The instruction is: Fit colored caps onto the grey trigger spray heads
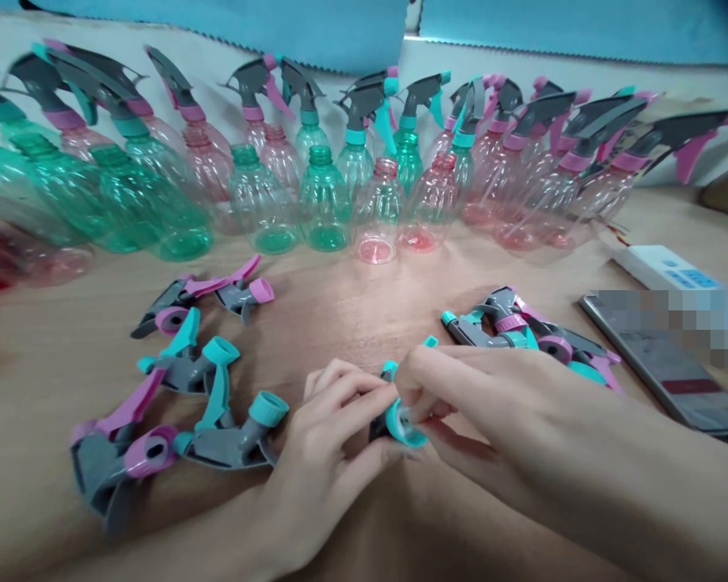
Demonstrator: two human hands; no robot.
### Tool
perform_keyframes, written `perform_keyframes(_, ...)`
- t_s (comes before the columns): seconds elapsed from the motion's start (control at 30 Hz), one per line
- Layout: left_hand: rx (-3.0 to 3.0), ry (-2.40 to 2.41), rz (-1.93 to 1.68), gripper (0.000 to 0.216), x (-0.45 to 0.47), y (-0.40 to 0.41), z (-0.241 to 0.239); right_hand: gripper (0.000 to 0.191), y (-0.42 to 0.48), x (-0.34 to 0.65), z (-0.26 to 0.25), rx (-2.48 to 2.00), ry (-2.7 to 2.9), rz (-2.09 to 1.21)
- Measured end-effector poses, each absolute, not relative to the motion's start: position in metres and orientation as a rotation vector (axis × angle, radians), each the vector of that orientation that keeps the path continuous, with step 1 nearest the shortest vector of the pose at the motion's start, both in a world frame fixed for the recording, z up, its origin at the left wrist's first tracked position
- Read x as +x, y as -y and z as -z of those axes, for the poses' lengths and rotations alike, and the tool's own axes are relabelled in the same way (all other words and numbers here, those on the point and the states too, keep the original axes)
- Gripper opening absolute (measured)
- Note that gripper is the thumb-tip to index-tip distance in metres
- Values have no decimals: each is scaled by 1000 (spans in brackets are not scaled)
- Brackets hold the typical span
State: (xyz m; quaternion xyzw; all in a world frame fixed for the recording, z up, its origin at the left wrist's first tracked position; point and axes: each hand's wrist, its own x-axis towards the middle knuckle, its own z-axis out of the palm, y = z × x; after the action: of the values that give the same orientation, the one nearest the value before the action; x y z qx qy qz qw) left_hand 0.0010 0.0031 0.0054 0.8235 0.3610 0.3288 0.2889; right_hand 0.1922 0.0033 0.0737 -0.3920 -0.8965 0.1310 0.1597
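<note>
My left hand (328,432) grips a grey spray trigger head (408,432) with a teal collar, just above the table at the front middle. The collar's round opening faces up toward my right hand (497,396). Pinched fingertips of that hand sit at the opening, and what they hold is hidden. To the left lie several loose trigger heads, among them a teal one (230,436) and a pink one (121,457). More trigger heads (510,323) lie in a pile behind my right hand.
Several clear green bottles (324,198) and pink bottles (379,214) stand across the back, some with trigger heads fitted, others with bare necks. A phone (667,364) and a white box (667,267) lie at the right. The wooden table (340,299) shows between the bottles and my hands.
</note>
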Motion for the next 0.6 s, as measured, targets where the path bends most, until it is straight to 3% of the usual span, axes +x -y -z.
perform_keyframes(0.2,2149,-961,-924,12,-1,-3,-6,15,-11,185,-75,-990,2601,-527)
perform_keyframes(0.6,2091,-916,-897,12,-2,-4,-6,18,-9,194,-73,-979,2654,-531)
